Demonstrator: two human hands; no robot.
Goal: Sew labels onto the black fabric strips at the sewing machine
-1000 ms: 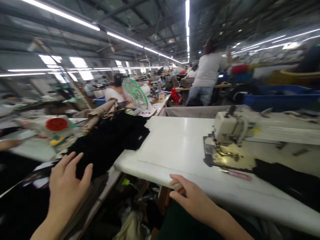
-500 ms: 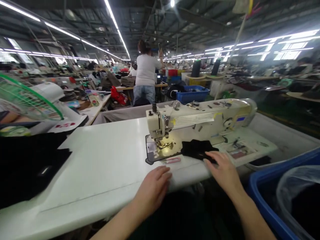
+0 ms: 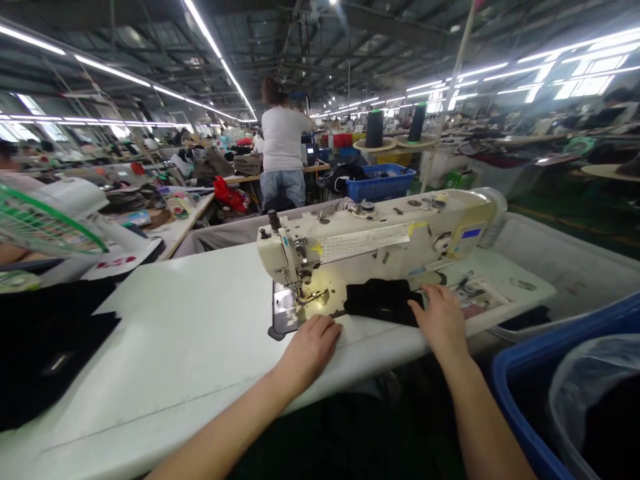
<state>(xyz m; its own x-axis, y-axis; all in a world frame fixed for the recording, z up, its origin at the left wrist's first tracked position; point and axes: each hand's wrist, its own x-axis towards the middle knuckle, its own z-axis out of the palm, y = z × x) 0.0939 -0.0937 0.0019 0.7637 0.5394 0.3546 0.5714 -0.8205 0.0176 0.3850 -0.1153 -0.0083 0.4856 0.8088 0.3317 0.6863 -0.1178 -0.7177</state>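
My right hand (image 3: 443, 319) is at the right end of a small black fabric piece (image 3: 383, 301), its thumb and fingers about that end. The piece lies on the sewing machine's bed, right of the presser foot (image 3: 306, 293), and has a small pale mark near its lower edge. My left hand (image 3: 313, 350) rests on the white table (image 3: 200, 320) in front of the needle plate (image 3: 285, 308), fingers curled together. Whatever is beneath those fingers is hidden. The sewing machine (image 3: 370, 233) stands over the table with its lamp shining on the plate.
More black fabric (image 3: 45, 353) lies on the table's left end, near a green-rimmed fan (image 3: 50, 217). A blue bin (image 3: 520, 393) with a clear plastic liner stands at the right. Thread cones (image 3: 374, 129) rise behind the machine; farther back a person (image 3: 283, 147) stands.
My left hand has moved forward over the spot where pink-handled thread snips lay; they are now out of sight. My right hand has shifted along the fabric's right end. The view has turned slightly.
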